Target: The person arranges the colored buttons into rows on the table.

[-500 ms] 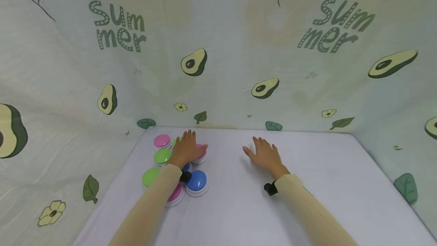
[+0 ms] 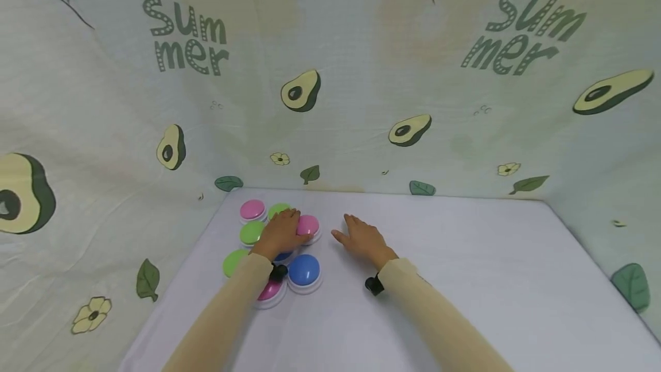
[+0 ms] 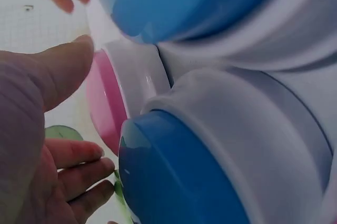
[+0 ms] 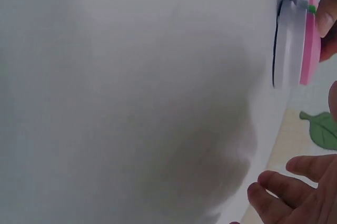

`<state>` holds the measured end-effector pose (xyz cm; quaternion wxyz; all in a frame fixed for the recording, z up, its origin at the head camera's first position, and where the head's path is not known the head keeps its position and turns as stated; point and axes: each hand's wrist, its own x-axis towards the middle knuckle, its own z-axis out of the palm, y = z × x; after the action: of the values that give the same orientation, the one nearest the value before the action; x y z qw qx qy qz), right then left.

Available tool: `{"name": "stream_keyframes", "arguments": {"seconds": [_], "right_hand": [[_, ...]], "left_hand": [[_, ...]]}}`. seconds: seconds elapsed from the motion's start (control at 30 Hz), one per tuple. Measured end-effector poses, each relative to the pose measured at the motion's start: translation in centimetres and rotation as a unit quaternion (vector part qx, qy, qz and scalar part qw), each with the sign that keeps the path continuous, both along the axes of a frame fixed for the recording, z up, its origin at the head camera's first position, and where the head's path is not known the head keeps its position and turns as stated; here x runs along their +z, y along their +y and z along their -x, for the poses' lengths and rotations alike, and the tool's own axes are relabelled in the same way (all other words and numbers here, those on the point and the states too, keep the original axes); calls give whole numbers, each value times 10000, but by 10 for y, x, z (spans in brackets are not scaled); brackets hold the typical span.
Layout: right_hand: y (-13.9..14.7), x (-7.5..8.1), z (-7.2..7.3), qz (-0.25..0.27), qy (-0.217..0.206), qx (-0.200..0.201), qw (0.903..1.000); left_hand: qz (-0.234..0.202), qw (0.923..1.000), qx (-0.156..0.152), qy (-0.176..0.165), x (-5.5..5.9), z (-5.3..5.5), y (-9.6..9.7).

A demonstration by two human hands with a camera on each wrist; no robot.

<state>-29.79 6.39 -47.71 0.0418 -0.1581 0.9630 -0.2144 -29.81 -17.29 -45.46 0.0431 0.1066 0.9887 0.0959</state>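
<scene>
Round push buttons with white bases and coloured domes are clustered on the left of the table. My left hand (image 2: 281,231) is over the middle of the cluster, its thumb beside a pink button (image 2: 308,225) and its fingers near the back green button (image 2: 279,209). In the left wrist view, blue buttons (image 3: 174,166) fill the foreground and the left hand (image 3: 47,113) holds nothing; whether it touches a dome is unclear. My right hand (image 2: 365,241), fingers extended, hovers over the table just right of that pink button. The right wrist view shows it (image 4: 295,192) holding nothing.
More buttons surround the left forearm: pink (image 2: 252,209), green (image 2: 251,233), green (image 2: 235,262), blue (image 2: 304,270) and dark pink (image 2: 270,290). The white table (image 2: 465,280) extends to the right. A printed cloth (image 2: 351,96) hangs behind and at the sides.
My right hand has moved left, closer to the buttons. The left hand has drawn back slightly, showing more of the back green button. The head view has shifted a little.
</scene>
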Motion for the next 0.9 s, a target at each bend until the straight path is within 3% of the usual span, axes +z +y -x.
{"name": "stream_keyframes", "arguments": {"seconds": [0.33, 0.57, 0.9], "right_hand": [[-38, 8, 6, 131, -315, 334, 9989], [-52, 6, 11, 266, -169, 531, 9981], [-66, 4, 16, 274, -152, 582, 9978]], "left_hand": [[287, 9981, -495, 211, 2, 0, -5], [160, 9975, -527, 453, 6, 2, -2], [295, 9981, -312, 436, 6, 11, 2]]}}
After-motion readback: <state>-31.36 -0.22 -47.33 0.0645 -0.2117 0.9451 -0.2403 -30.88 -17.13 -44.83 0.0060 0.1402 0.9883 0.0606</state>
